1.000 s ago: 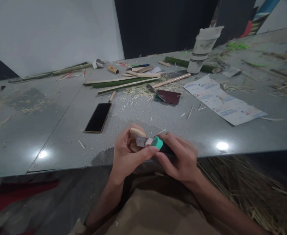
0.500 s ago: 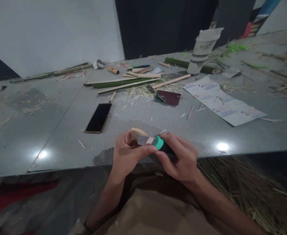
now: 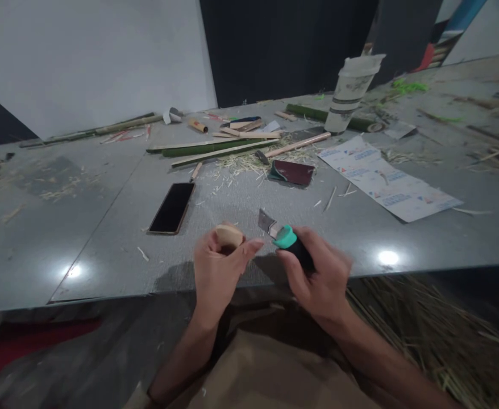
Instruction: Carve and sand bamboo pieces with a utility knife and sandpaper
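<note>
My left hand (image 3: 216,271) is closed around a small pale bamboo piece (image 3: 229,234), held just above the near edge of the grey table (image 3: 104,238). My right hand (image 3: 317,272) grips a utility knife (image 3: 286,238) with a black handle and a teal collar. The short metal blade points up and to the left, clear of the bamboo piece by a small gap.
A black phone (image 3: 172,207) lies left of my hands. Farther back are a dark red sandpaper sheet (image 3: 292,171), long bamboo strips (image 3: 215,149), shavings, a paper cup (image 3: 348,91) and a printed sheet (image 3: 388,184). Bamboo slivers cover the floor (image 3: 437,329) at right.
The knife blade was against the bamboo piece between both hands. Now my right hand has pulled the knife away to the right and up, and the two hands are apart.
</note>
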The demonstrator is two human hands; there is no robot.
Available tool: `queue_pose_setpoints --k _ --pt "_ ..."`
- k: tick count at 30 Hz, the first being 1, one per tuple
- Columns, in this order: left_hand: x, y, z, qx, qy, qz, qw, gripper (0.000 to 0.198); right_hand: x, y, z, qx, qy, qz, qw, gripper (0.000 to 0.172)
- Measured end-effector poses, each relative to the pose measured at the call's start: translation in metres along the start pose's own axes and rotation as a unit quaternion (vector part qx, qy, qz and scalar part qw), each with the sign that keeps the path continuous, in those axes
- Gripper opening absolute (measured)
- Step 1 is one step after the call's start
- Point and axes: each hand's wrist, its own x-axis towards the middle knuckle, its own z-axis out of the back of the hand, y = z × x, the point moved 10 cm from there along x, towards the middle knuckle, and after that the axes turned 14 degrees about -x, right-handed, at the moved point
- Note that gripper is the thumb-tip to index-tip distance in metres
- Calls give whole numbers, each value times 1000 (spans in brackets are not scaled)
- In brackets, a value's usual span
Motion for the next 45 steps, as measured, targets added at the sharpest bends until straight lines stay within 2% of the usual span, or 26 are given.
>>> queue_pose_setpoints --k 5,10,17,36,45 --pt "5 1 -4 -31 38 6 999 37 -1 9 -5 24 22 50 998 19" --pt "3 -4 -11 -46 66 -7 997 38 -3 13 -7 25 23 82 996 23" --pt "1 0 -15 -39 75 28 996 29 -1 13 -8 28 41 80 996 20" --pt "-1 4 -12 -46 87 38 994 26 -2 12 -11 38 58 73 995 23" --pt "-1 11 -8 -47 59 63 995 28 -2 13 -10 26 58 66 996 19"
